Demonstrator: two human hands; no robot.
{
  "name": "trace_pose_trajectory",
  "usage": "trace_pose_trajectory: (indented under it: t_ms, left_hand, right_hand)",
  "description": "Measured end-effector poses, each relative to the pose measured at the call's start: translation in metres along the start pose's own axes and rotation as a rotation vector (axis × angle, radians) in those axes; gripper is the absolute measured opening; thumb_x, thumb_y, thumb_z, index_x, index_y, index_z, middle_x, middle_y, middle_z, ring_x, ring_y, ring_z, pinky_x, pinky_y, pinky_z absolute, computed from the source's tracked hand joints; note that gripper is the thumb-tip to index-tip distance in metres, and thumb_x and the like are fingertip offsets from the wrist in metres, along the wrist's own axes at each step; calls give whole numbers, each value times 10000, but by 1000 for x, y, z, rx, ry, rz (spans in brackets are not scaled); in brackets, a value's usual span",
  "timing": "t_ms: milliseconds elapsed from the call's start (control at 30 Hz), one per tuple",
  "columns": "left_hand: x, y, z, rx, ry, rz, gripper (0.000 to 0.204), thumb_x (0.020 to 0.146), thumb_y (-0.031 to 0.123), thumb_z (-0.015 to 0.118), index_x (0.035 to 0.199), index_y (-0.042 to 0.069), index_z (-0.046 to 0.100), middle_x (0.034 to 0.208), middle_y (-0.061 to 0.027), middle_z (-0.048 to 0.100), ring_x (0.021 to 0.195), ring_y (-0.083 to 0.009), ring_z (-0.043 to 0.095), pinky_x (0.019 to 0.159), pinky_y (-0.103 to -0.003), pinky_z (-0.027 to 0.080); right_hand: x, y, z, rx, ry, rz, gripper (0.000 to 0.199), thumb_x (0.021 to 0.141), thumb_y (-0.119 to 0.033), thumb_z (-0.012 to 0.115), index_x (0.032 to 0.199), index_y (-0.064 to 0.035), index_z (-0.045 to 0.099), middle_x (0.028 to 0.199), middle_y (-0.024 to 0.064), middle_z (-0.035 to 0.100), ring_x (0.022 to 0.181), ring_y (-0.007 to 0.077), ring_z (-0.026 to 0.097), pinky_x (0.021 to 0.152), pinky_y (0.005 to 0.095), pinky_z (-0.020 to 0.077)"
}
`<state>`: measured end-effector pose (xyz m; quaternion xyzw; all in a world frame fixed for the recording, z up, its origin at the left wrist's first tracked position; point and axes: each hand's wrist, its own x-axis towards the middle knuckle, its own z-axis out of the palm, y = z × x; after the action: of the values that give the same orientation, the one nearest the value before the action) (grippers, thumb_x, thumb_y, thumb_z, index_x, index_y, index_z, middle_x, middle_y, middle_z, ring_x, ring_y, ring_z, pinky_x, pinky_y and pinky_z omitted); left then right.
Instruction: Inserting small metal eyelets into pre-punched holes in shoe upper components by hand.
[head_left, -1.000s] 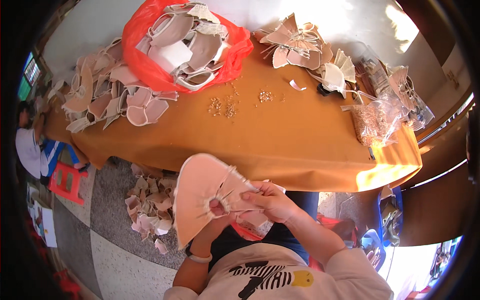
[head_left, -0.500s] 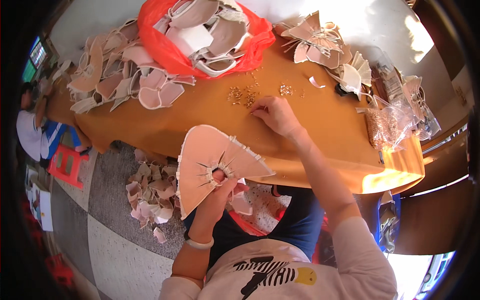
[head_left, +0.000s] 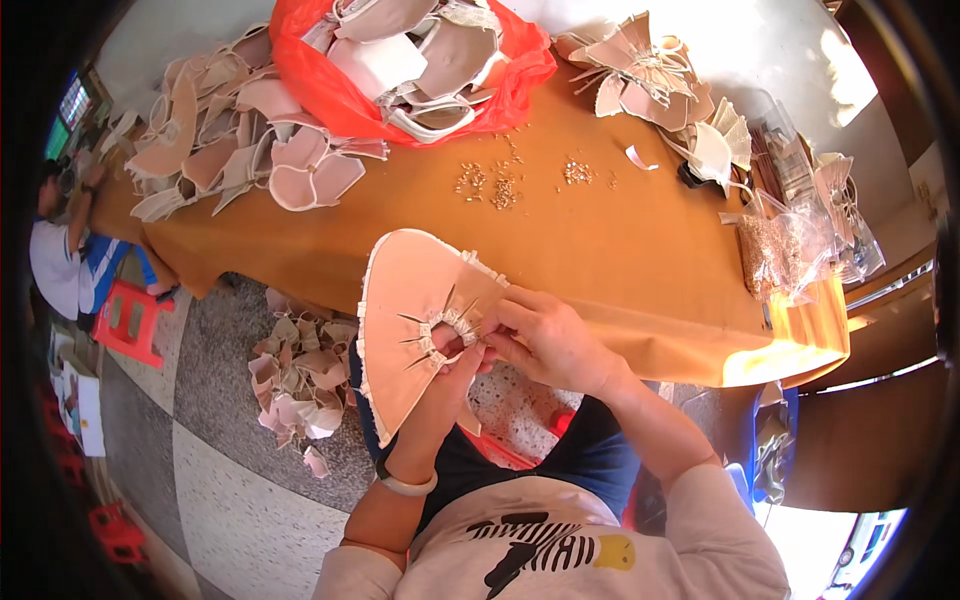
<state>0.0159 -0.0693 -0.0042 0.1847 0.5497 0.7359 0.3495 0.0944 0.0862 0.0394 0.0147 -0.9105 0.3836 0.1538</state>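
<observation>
My left hand (head_left: 452,392) is clenched on a fan of peach pads (head_left: 400,290), thumb and fingers gripping it at the lower side of the frilled ring round its hole. The fan tilts in front of the near edge of the table (head_left: 640,290), left of that edge's middle and above my lap, with its broad curved side to my left. My right hand (head_left: 550,342) comes in from the other side, thumb and forefinger drawn together at the right of the ring, close by my left fingertips; the tips are partly hidden, so I cannot tell whether they are closed on anything. On the orange-brown tablecloth (head_left: 400,215), about midway between the far and near edges, small gold bits (head_left: 503,193) lie in loose clusters, and a white scrap (head_left: 641,159) is just to their right. A red plastic bag (head_left: 533,75) full of pads stands by the far edge, left of the middle, beside a heap of loose pads (head_left: 210,155) reaching toward the left end. Bunched pads (head_left: 640,75) sit along the far edge toward the right, and a clear bag of gold bits (head_left: 768,258) lies near the right end, above the near right corner. More pads are piled on the floor (head_left: 235,495), left of my knees
</observation>
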Motion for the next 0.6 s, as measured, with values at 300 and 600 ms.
trace_pose_trajectory:
  t_ms: [300, 600]
  left_hand:
    - [-6, -7, 5, 114, -25, 44, 226, 922, 0, 600, 1145, -35, 608, 1039, -90, 660, 893, -148, 650, 767, -260, 554]
    - [-10, -22, -4, -25, 14, 12, 257, 947, 82, 605, 1187, -11, 593, 1057, -100, 667, 916, -173, 669, 783, -292, 547]
  right_hand:
    - [-9, -3, 1, -92, 19, 2, 119, 815, -40, 676, 888, -42, 583, 891, 131, 592, 789, 316, 620, 687, 388, 509]
    - [-7, -6, 19, -40, 185, 201, 114, 808, -29, 683, 868, -34, 587, 752, 94, 635, 696, 242, 657, 629, 339, 518]
